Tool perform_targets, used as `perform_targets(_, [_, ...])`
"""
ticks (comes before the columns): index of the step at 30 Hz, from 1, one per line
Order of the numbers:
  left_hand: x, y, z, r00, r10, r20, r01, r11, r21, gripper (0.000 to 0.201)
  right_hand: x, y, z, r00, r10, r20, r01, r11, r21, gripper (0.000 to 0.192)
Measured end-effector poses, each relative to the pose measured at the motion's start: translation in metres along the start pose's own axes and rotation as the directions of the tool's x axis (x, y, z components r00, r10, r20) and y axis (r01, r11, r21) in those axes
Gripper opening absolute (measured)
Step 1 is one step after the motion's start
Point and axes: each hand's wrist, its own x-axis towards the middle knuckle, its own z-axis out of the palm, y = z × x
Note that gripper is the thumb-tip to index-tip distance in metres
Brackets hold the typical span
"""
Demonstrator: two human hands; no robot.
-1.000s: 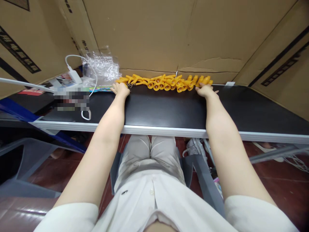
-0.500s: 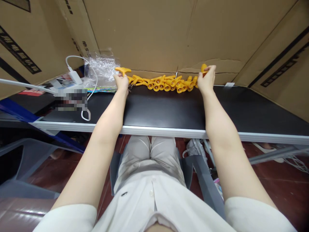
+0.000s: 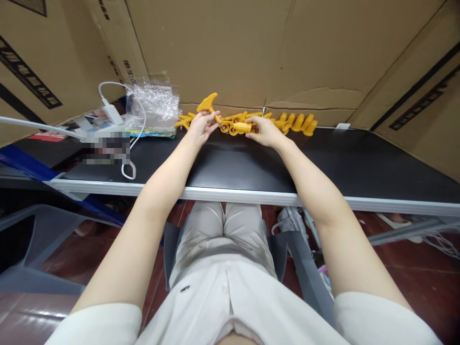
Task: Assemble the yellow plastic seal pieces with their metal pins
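Against the cardboard wall [image 3: 230, 52], yellow parts [image 3: 294, 122] lie in a row. Left hand [image 3: 201, 125] pinches a T-shaped yellow piece [image 3: 208, 102]; right hand [image 3: 264, 132] grips a yellow tube [image 3: 243, 127], both near row's middle. Pieces not yet joined; most of the row untouched.

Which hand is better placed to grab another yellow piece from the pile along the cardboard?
Probably the right hand: it lies low against the pile, while the left hand holds a T-shaped piece lifted above it.
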Motion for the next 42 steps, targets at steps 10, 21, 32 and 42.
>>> perform_targets(10, [-0.009,0.006,0.005,0.994,0.094,0.049,-0.096,0.994,0.051,0.019,0.001,-0.004,0.019,0.998,0.039,0.056,-0.051,0.973,0.224,0.051])
perform_targets(21, [-0.017,0.012,0.003,0.97,-0.072,0.233,0.068,0.997,0.025,0.073,0.005,-0.007,0.017,0.999,0.044,0.012,-0.045,0.934,0.354,0.05])
perform_targets(32, [-0.009,0.008,0.0,0.974,-0.133,0.182,0.075,0.953,0.294,0.066,0.004,-0.007,0.016,0.999,0.039,-0.019,-0.033,0.964,0.263,0.054])
perform_targets(42, [0.0,-0.013,-0.002,0.992,0.11,0.055,-0.122,0.936,0.331,0.064,0.003,-0.011,0.003,0.995,0.083,-0.049,-0.071,0.978,0.198,0.058])
